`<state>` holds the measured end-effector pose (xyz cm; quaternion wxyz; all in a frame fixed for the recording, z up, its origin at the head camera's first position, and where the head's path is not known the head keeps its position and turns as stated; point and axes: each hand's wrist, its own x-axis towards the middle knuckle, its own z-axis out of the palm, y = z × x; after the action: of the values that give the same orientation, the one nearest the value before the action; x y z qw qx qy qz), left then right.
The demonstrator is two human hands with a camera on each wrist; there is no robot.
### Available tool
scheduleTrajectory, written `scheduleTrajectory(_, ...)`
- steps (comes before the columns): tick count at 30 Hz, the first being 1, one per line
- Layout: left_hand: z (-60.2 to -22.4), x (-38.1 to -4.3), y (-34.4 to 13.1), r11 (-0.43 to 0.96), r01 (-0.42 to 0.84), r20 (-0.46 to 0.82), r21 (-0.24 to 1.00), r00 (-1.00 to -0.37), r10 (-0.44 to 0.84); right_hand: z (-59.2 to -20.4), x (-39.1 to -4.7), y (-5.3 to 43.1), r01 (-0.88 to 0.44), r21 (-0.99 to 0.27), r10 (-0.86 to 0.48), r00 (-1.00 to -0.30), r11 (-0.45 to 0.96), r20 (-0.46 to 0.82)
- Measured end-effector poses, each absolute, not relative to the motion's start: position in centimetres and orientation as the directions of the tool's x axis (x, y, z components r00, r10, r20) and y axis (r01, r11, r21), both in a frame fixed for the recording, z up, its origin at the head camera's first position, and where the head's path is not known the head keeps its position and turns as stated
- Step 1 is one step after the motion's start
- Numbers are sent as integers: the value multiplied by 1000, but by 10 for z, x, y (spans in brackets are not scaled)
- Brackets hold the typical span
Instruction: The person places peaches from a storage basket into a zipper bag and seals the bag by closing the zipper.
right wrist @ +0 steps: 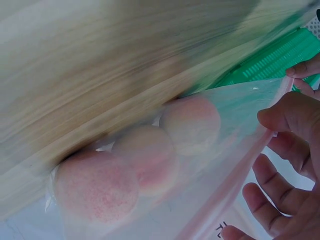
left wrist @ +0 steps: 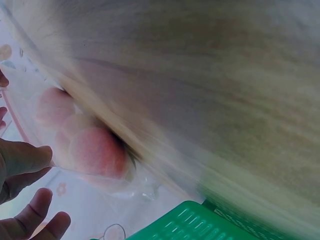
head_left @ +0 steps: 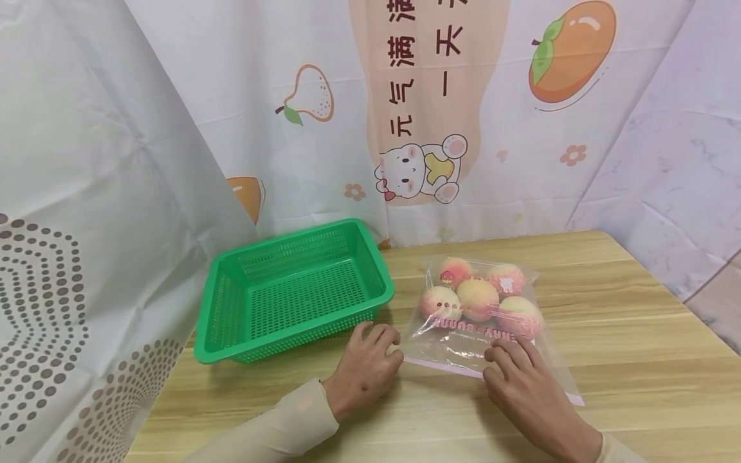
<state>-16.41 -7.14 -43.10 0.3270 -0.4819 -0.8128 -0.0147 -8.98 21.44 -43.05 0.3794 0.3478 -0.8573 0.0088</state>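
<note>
A clear zip bag [head_left: 451, 344] with pink print lies on the table, its pink-edged mouth facing me. Several peaches [head_left: 478, 299], yellow with pink blush, sit inside at its far end. My left hand [head_left: 367, 370] pinches the left corner of the bag's mouth between thumb and forefinger. With thumb and index finger my right hand [head_left: 523, 392] pinches the pink zip strip [right wrist: 240, 170] near the middle of the mouth. The other fingers of both hands are loosely bent, off the strip.
A green plastic basket [head_left: 295, 344] with perforated sides stands left of the bag, close to my left hand; nothing lies in it. The wooden table [head_left: 637, 334] reaches back to a printed curtain [head_left: 324, 161]. Its far right corner is rounded.
</note>
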Motion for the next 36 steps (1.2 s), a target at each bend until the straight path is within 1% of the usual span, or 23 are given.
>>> scheduleTrajectory(11,-429,-163,-71,549,783,527,-293,-347,776,-431,-89,216,-599,253,-587,-464,760,664)
scheduleTrajectory(18,-430,-164,-71,548,782,530,-296,-343,775,-431,-89,216,-599,255,-586,-460,759,667)
scheduleTrajectory(26,-428,-163,-71,549,784,525,-290,-349,776,-430,-87,219,-591,249,-582,-477,767,659)
scheduleTrajectory(30,-428,-163,-71,549,784,525,-289,-350,776,-429,-87,220,-593,251,-584,-474,765,659)
scheduleTrajectory(36,-430,-163,-71,551,781,533,-294,-345,773,-429,-85,221,-589,246,-584,-494,770,644)
